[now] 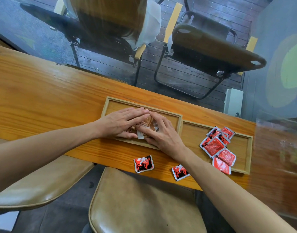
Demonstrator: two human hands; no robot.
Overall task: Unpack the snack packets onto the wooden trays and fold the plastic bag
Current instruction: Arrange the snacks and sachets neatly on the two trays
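Two red packets [143, 163] lie off two trays [241, 167].

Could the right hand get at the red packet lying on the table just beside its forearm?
Probably yes. The red packet lies uncovered on the table beside the forearm; the right hand, now resting on brown packets, need only draw back.

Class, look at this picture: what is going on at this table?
A person is sorting packets into two wooden trays on a table. Both hands, the left hand and right hand, lie flat over a pile of brown packets in the left tray. A heap of red packets sits in the right tray. Two red packets lie loose on the table's near edge.
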